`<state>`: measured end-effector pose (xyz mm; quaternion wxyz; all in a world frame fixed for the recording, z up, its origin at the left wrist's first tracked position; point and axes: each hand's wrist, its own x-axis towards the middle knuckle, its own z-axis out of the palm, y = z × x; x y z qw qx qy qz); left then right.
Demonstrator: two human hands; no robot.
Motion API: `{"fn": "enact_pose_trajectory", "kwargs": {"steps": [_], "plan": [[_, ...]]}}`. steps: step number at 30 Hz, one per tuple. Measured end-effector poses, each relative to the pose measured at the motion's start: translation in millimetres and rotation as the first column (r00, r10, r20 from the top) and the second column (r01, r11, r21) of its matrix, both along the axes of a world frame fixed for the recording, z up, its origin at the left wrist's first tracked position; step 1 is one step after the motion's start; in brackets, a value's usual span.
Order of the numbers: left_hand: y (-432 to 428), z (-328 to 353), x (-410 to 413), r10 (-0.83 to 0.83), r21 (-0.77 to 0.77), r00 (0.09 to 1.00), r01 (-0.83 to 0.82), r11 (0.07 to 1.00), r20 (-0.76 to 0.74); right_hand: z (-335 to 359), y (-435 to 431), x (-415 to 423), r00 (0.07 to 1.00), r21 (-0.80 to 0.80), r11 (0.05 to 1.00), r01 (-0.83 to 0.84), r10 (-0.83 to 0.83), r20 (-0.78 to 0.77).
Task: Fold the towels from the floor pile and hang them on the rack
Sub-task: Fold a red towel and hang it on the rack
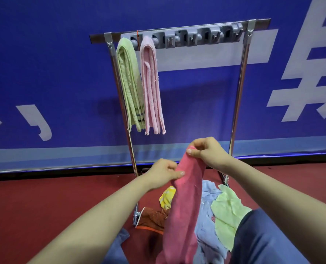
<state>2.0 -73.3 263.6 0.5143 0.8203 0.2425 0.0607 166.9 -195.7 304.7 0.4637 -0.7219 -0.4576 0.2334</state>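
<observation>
Two already up: the green towel [128, 82] and the pale pink towel [150, 86] are hanging folded, side by side and just about touching, at the left end of the rack [240, 88], under its grey holder strip [187, 38].
Head view, towel in hand: a rose-red towel [185, 206] is hanging in the air as a long narrow strip in front of the rack's lower half, with its bottom end trailing down over the pile.
Left hand [163, 173]: it's pinching the strip's left edge, thumb on the front and fingers curled in behind, sitting a bit lower than the other hand.
Right hand [208, 151]: it's pinching the very top end of the strip, thumb pressing the front and fingers curled over the back.
Pile: a blue cloth [206, 221], a light green cloth [229, 208], a yellow cloth [167, 199] and a brown-orange cloth [152, 218] are lying crumpled on the red floor [44, 206] by the rack's feet.
Step, my guess: folding number three, and it's looking narrowed lengthwise but not yet tidied.
Next move: I'm thinking it's calling for squaring the edges while keeping both pinches, then lifting it to the strip just right of the pale pink towel.
</observation>
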Motion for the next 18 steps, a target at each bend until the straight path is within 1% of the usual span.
{"fn": "enact_pose_trajectory", "kwargs": {"steps": [3, 5, 7, 9, 11, 13, 14, 15, 16, 17, 18], "plan": [[11, -38, -25, 0.01, 0.166, 0.982, 0.022, 0.986, -0.189, 7, -3, 1, 0.974, 0.135, 0.978, 0.16, -0.134, -0.18], [14, -62, -44, 0.046, 0.206, 0.95, 0.019, 0.978, -0.309, 12, -4, 9, 0.936, 0.195, 0.938, 0.285, -0.23, -0.265], [15, -79, -62, 0.072, 0.235, 0.919, 0.023, 0.972, -0.389, 13, -5, 22, 0.902, 0.214, 0.9, 0.381, -0.309, -0.302], [16, -86, -77, 0.072, 0.227, 0.907, 0.026, 0.974, -0.415, 9, -9, 33, 0.892, 0.171, 0.887, 0.428, -0.385, -0.238], [24, -77, -82, 0.065, 0.235, 0.89, 0.048, 0.971, -0.451, 0, -16, 43, 0.871, 0.044, 0.872, 0.488, -0.483, -0.094], [41, -49, -72, 0.053, 0.319, 0.85, 0.139, 0.937, -0.525, -1, -23, 54, 0.813, -0.098, 0.808, 0.581, -0.581, 0.034], [51, -25, -62, 0.055, 0.385, 0.838, 0.19, 0.903, -0.544, 2, -23, 61, 0.779, -0.134, 0.769, 0.625, -0.626, 0.034], [64, 2, -49, 0.067, 0.458, 0.841, 0.223, 0.861, -0.537, 11, -20, 71, 0.738, -0.156, 0.735, 0.66, -0.673, -0.048], [75, 37, -35, 0.091, 0.532, 0.853, 0.234, 0.814, -0.515, 27, -15, 78, 0.69, -0.139, 0.713, 0.688, -0.701, -0.18], [84, 75, -22, 0.13, 0.603, 0.866, 0.22, 0.767, -0.482, 48, -9, 87, 0.668, -0.087, 0.722, 0.686, -0.673, -0.318], [89, 116, -9, 0.177, 0.674, 0.889, 0.178, 0.717, -0.422, 73, -4, 92, 0.676, 0.014, 0.74, 0.673, -0.607, -0.417]]}}
